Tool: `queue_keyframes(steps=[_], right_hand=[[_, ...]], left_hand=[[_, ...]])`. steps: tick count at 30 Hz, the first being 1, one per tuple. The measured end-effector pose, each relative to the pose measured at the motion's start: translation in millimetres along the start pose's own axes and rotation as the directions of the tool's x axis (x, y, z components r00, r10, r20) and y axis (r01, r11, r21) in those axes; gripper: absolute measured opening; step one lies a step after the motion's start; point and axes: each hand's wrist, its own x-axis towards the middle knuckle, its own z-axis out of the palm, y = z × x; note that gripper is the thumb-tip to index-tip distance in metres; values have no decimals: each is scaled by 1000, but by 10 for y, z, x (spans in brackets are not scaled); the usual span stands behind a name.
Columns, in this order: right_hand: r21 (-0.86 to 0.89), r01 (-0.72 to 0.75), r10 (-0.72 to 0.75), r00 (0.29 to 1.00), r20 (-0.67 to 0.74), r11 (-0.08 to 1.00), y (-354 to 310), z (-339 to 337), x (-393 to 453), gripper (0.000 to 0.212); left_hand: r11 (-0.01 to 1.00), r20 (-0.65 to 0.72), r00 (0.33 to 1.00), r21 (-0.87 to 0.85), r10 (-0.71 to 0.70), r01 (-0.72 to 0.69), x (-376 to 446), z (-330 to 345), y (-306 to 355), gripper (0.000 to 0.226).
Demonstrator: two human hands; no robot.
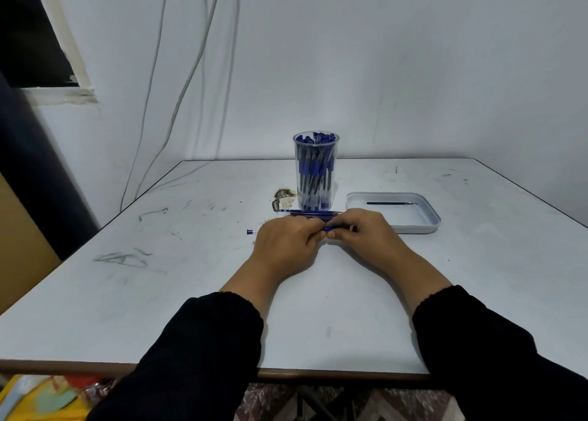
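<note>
My left hand (288,245) and my right hand (362,234) meet at the middle of the white table (191,293), both gripping one blue pen (332,228) that lies level between them. Its blue part shows between the fingers; a clear tip sticks out past my right fingers. Just behind my hands lie a few more pens or refills (313,212) side by side. A small blue pen end piece (249,231) lies to the left of my left hand. A clear cup (315,171) packed with several blue-capped pens stands behind.
A shallow white tray (413,228) at the right holds one thin dark refill (391,203). A burn mark (283,198) scars the table left of the cup. Cables hang down the wall behind. The table's near edge lies under my black sleeves.
</note>
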Motion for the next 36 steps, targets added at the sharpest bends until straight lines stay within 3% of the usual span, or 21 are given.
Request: queue_keyframes(steps=[5,10,15,17,21,26,29,32,36], right_hand=[[23,-26,26,999,-30,999,38,-21,-5,14],[-78,-5,1,999,-51,997,36,9,24,18],[-80,-58,52,996,-75,995,41,-19,-28,23],[-200,-20,14,999,-34,980,59,1,-26,17],[-423,115,-152,987,-53,899,118,73,11,16],[-493,141,-199,978,-68,859,140,111,31,16],[-428,85,-152,981,-124,900,119,102,38,22],[-223,-6,-35,983,-179,975,35,81,31,25],[-89,-31,21,994,-110,996,-85,82,-6,27]], left_hand=[[998,16,999,45,-51,50,-5,-72,-33,25],[989,153,984,-95,-95,110,-18,-84,-92,34],[951,40,967,-178,-251,254,-55,-174,-109,32],[924,9,949,-225,-315,309,-39,-227,-60,25],[946,16,974,-233,-226,224,-43,-200,-31,18],[963,-2,989,-228,-150,146,-50,-110,-76,21],[964,-18,990,-230,-139,131,-51,-112,-70,24],[965,-21,994,-242,-112,103,-62,-114,-34,21],[963,-23,995,-255,-97,88,-52,-125,9,14]])
